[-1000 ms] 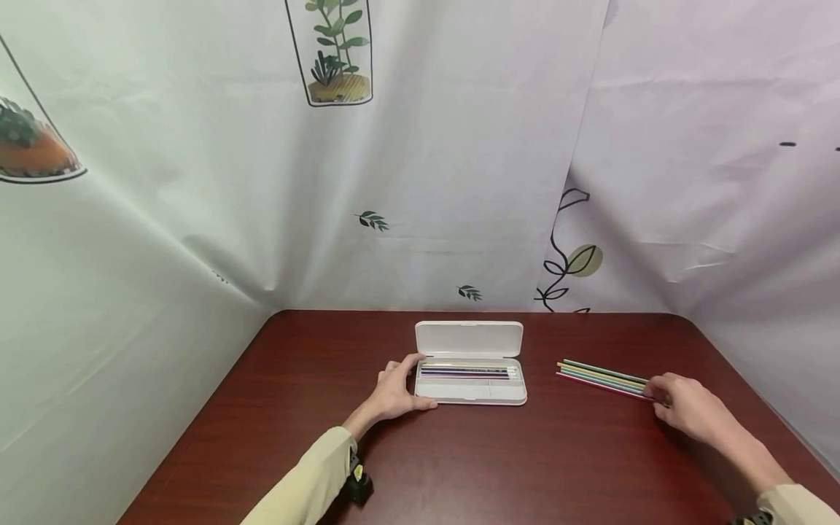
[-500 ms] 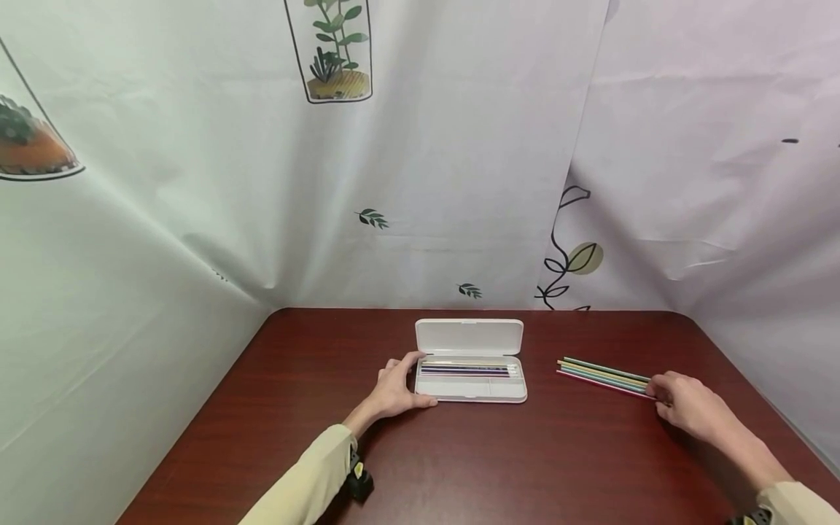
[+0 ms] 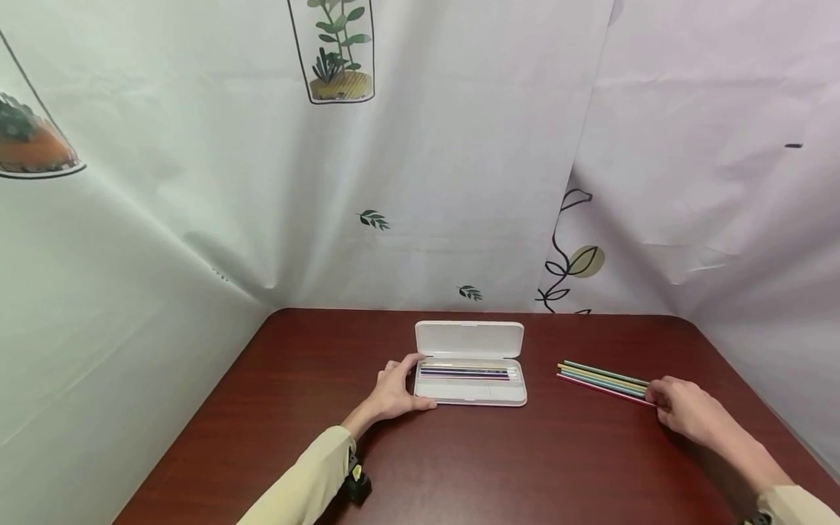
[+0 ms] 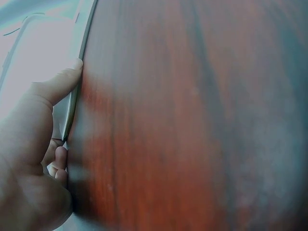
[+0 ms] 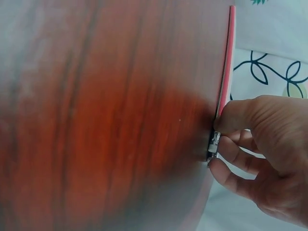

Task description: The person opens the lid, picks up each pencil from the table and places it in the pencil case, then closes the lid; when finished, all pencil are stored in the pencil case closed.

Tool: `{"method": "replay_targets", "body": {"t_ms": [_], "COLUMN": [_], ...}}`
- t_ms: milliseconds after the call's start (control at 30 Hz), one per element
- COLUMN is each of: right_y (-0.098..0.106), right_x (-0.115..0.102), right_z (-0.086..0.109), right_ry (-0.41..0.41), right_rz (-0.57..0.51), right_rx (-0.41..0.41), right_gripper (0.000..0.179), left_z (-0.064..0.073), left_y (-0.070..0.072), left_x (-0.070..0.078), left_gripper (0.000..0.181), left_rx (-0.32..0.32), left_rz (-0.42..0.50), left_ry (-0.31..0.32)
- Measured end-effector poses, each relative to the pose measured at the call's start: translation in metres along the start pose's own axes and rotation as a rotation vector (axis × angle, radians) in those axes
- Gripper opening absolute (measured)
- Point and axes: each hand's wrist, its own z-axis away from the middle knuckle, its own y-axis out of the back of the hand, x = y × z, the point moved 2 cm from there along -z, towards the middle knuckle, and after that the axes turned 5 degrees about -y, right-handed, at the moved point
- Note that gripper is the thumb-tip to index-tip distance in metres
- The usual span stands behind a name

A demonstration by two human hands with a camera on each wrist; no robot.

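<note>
In the head view, a white pencil case (image 3: 459, 394) lies on the table with its lid raised. Several pencils (image 3: 464, 373) lie in its back compartment. My left hand (image 3: 392, 390) holds the case's left end, the thumb (image 4: 67, 82) along the front edge and the fingers at the back. To the right, several pencils (image 3: 600, 376) in green, yellow, light blue and pink lie side by side on the table. My right hand (image 3: 689, 412) pinches their right ends. In the right wrist view the thumb presses the pink pencil (image 5: 226, 67) near its metal-tipped end; the other pencils are hidden there.
The dark red-brown table (image 3: 499, 467) reaches back to a pale cloth wall (image 3: 459, 182) printed with plants. More cloth hangs along the left and right sides. The case's raised lid (image 3: 469, 339) stands at its back.
My right hand has shifted very slightly to the right, and a bit more of the pink pencil's end shows below the fingers. The left hand and the case stay in place.
</note>
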Motion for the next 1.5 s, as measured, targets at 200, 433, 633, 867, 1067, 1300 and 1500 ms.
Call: {"method": "replay_targets", "body": {"t_ms": [200, 433, 633, 867, 1067, 1300, 1500], "right_y": [-0.001, -0.005, -0.003, -0.004, -0.007, -0.002, -0.001], "right_x": [0.001, 0.005, -0.001, -0.021, -0.035, -0.053, -0.071], "right_z": [-0.002, 0.002, 0.0, -0.012, -0.023, -0.038, -0.051], "right_ry": [0.065, 0.14, 0.182, 0.235, 0.307, 0.33, 0.332], "right_rz": [0.001, -0.03, -0.031, -0.084, -0.102, -0.12, -0.135], "right_rx": [0.016, 0.074, 0.14, 0.149, 0.226, 0.221, 0.174], "right_gripper": [0.027, 0.032, 0.035, 0.035, 0.038, 0.033, 0.03], "left_z": [-0.001, 0.002, 0.002, 0.003, 0.003, 0.002, 0.0], "left_y": [0.002, -0.002, -0.003, -0.001, -0.002, -0.002, -0.001], "left_x": [0.001, 0.001, 0.0, 0.0, 0.0, -0.001, 0.001], "left_gripper": [0.087, 0.087, 0.087, 0.087, 0.086, 0.086, 0.087], "left_rx": [0.013, 0.001, 0.007, 0.016, 0.007, 0.008, -0.003], "left_rz": [0.001, 0.003, 0.002, 0.004, 0.008, -0.004, 0.008], "left_ry": [-0.005, -0.005, -0.012, -0.002, -0.01, -0.028, -0.007]}}
